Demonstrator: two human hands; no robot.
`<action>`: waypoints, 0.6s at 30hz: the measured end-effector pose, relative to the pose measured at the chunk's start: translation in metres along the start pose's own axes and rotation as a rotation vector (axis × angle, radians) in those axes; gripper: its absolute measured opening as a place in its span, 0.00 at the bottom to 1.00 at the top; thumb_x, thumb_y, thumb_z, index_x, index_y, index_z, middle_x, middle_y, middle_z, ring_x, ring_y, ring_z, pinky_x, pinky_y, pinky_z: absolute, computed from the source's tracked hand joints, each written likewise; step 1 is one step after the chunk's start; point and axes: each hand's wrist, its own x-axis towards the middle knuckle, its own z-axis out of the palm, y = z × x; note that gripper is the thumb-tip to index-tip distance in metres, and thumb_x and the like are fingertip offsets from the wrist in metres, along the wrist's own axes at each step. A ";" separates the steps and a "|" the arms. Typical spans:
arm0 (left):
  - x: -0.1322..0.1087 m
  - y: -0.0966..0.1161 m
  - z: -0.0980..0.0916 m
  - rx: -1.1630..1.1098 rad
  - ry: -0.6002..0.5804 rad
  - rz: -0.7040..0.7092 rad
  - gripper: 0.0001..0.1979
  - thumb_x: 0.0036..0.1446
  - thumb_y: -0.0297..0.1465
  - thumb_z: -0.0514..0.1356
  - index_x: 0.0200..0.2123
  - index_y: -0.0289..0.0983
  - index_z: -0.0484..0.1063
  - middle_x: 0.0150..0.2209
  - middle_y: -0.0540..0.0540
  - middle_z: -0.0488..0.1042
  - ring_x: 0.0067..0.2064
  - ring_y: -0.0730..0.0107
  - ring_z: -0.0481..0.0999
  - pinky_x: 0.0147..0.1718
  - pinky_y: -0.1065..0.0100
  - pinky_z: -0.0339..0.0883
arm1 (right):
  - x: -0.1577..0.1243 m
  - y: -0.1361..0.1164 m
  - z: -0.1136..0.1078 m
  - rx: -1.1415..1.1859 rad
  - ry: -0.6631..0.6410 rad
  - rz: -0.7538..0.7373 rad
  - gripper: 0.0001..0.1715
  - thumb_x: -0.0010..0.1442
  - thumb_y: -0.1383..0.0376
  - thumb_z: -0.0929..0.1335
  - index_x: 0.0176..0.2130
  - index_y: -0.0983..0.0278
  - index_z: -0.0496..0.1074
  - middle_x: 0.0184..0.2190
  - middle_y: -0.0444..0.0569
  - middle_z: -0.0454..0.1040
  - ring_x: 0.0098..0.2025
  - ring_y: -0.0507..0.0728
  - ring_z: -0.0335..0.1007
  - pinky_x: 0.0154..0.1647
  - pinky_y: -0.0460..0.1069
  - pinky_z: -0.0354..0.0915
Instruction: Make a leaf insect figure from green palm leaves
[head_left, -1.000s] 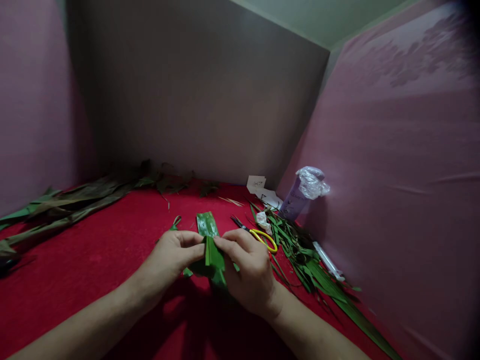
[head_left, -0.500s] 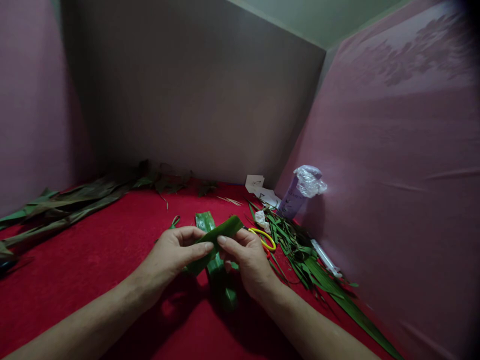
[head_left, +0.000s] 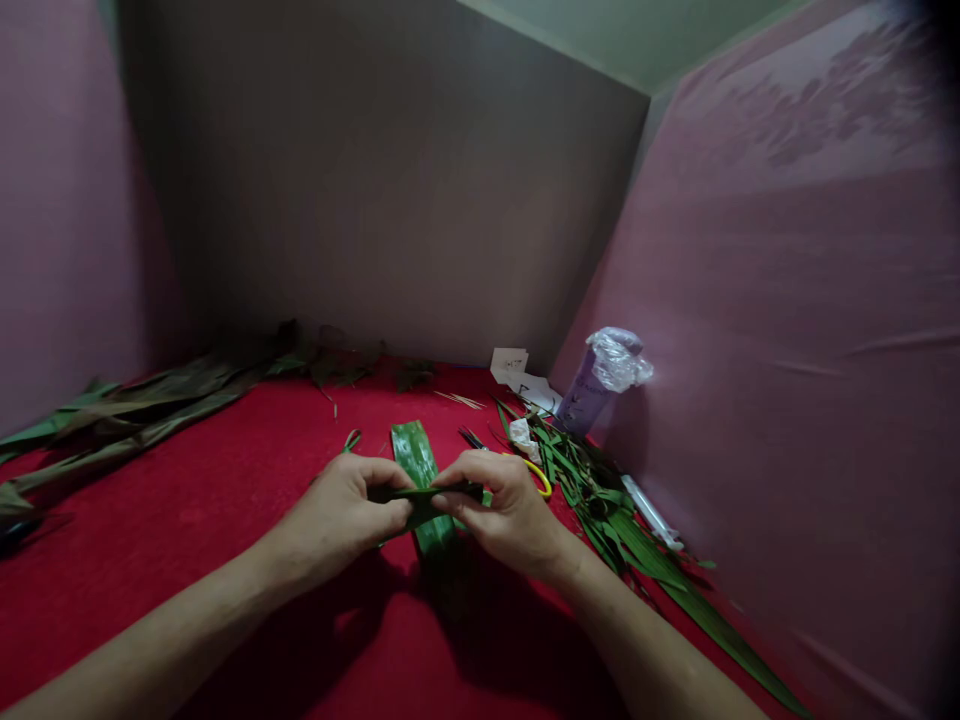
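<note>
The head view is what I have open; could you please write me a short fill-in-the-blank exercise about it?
1. The left hand and right hand pinch the same strip of green ____.
2. Below it, a glossy strip lies on a surface coloured ____.
3. The colour showing on the scissors' handle is ____.
4. At the top of the purple container is crumpled clear ____.
Missing words: leaf; red; yellow; plastic.

Head-worn view, forward and down (left hand (head_left: 341, 508), right hand (head_left: 517, 515) near), wall (head_left: 390, 200) ahead.
</note>
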 end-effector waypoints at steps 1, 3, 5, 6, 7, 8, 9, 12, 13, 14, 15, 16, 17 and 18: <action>0.000 0.000 0.000 0.024 -0.012 0.009 0.05 0.44 0.28 0.59 0.25 0.34 0.76 0.16 0.54 0.67 0.19 0.76 0.61 0.19 0.73 0.52 | -0.001 -0.001 0.000 -0.019 -0.023 -0.014 0.05 0.52 0.71 0.69 0.33 0.64 0.74 0.26 0.44 0.73 0.29 0.50 0.66 0.32 0.46 0.60; 0.000 0.000 -0.002 0.025 -0.022 0.007 0.05 0.45 0.28 0.60 0.24 0.34 0.76 0.17 0.53 0.68 0.20 0.75 0.62 0.20 0.73 0.53 | -0.001 -0.001 0.001 -0.021 -0.055 -0.007 0.06 0.53 0.72 0.68 0.33 0.64 0.74 0.26 0.44 0.73 0.28 0.50 0.66 0.31 0.45 0.60; 0.001 0.001 -0.003 -0.044 -0.018 -0.019 0.05 0.44 0.28 0.61 0.26 0.35 0.76 0.19 0.52 0.71 0.21 0.74 0.66 0.22 0.72 0.57 | 0.000 -0.002 0.001 0.006 -0.055 0.039 0.05 0.53 0.72 0.67 0.32 0.64 0.74 0.24 0.42 0.72 0.26 0.49 0.64 0.29 0.45 0.59; 0.002 0.002 -0.004 -0.093 -0.009 -0.037 0.06 0.43 0.28 0.62 0.28 0.35 0.76 0.20 0.52 0.73 0.23 0.72 0.68 0.23 0.72 0.59 | 0.001 -0.002 0.000 0.029 -0.042 0.075 0.05 0.53 0.71 0.67 0.31 0.65 0.74 0.23 0.42 0.71 0.25 0.49 0.63 0.28 0.44 0.58; 0.003 0.003 -0.006 -0.141 0.002 -0.052 0.07 0.42 0.28 0.63 0.29 0.36 0.76 0.21 0.51 0.74 0.24 0.71 0.70 0.25 0.71 0.61 | 0.002 -0.001 0.000 0.058 -0.026 0.115 0.04 0.53 0.71 0.67 0.31 0.65 0.73 0.22 0.41 0.70 0.24 0.48 0.62 0.26 0.44 0.57; 0.004 0.004 -0.007 -0.183 0.014 -0.063 0.08 0.41 0.28 0.64 0.30 0.36 0.76 0.22 0.51 0.75 0.24 0.71 0.71 0.26 0.71 0.62 | 0.003 -0.001 -0.001 0.090 -0.010 0.153 0.04 0.53 0.70 0.67 0.30 0.65 0.73 0.21 0.41 0.69 0.24 0.48 0.61 0.25 0.44 0.57; 0.005 0.005 -0.008 -0.216 0.024 -0.071 0.08 0.40 0.28 0.65 0.30 0.36 0.75 0.21 0.51 0.75 0.24 0.71 0.71 0.26 0.70 0.63 | 0.003 -0.001 -0.001 0.120 0.005 0.183 0.03 0.53 0.70 0.67 0.30 0.65 0.73 0.21 0.41 0.69 0.23 0.48 0.60 0.24 0.44 0.56; 0.005 0.004 -0.010 -0.273 0.020 -0.067 0.05 0.41 0.28 0.65 0.26 0.36 0.75 0.20 0.51 0.75 0.23 0.71 0.72 0.27 0.70 0.65 | 0.004 -0.001 -0.001 0.177 0.028 0.219 0.04 0.53 0.69 0.67 0.29 0.65 0.73 0.20 0.40 0.67 0.23 0.48 0.58 0.23 0.43 0.55; 0.005 0.004 -0.010 -0.285 0.006 -0.066 0.04 0.42 0.29 0.64 0.26 0.36 0.75 0.20 0.50 0.75 0.23 0.71 0.72 0.27 0.69 0.66 | 0.004 -0.001 -0.001 0.189 0.030 0.216 0.03 0.52 0.69 0.67 0.29 0.65 0.73 0.20 0.40 0.67 0.23 0.48 0.58 0.23 0.43 0.55; 0.005 0.003 -0.010 -0.294 -0.006 -0.066 0.03 0.42 0.29 0.64 0.25 0.36 0.75 0.20 0.49 0.75 0.23 0.70 0.72 0.27 0.69 0.66 | 0.004 -0.001 0.000 0.200 0.034 0.211 0.03 0.52 0.69 0.67 0.29 0.65 0.73 0.20 0.40 0.67 0.23 0.47 0.58 0.23 0.43 0.56; 0.004 0.002 -0.010 -0.301 -0.014 -0.067 0.03 0.43 0.29 0.64 0.25 0.35 0.76 0.21 0.49 0.76 0.23 0.70 0.72 0.26 0.68 0.67 | 0.003 0.000 0.000 0.212 0.038 0.202 0.03 0.52 0.69 0.67 0.29 0.65 0.73 0.21 0.40 0.67 0.23 0.47 0.58 0.23 0.43 0.56; 0.004 0.002 -0.010 -0.305 -0.017 -0.067 0.03 0.44 0.29 0.63 0.25 0.35 0.76 0.21 0.48 0.76 0.23 0.70 0.72 0.26 0.68 0.67 | 0.003 0.000 0.001 0.223 0.042 0.189 0.04 0.52 0.69 0.67 0.30 0.65 0.74 0.21 0.40 0.68 0.23 0.47 0.59 0.23 0.43 0.56; 0.004 0.002 -0.010 -0.308 -0.016 -0.067 0.04 0.44 0.28 0.63 0.26 0.35 0.76 0.21 0.48 0.76 0.23 0.70 0.72 0.26 0.68 0.67 | 0.003 0.001 0.002 0.232 0.043 0.173 0.04 0.52 0.70 0.67 0.31 0.65 0.74 0.21 0.41 0.68 0.23 0.48 0.59 0.23 0.44 0.57; 0.003 0.002 -0.010 -0.310 -0.013 -0.066 0.04 0.44 0.28 0.63 0.26 0.34 0.76 0.21 0.48 0.76 0.22 0.71 0.72 0.26 0.69 0.67 | 0.002 0.001 0.003 0.237 0.048 0.152 0.05 0.53 0.70 0.67 0.32 0.64 0.74 0.22 0.41 0.69 0.23 0.48 0.60 0.24 0.44 0.58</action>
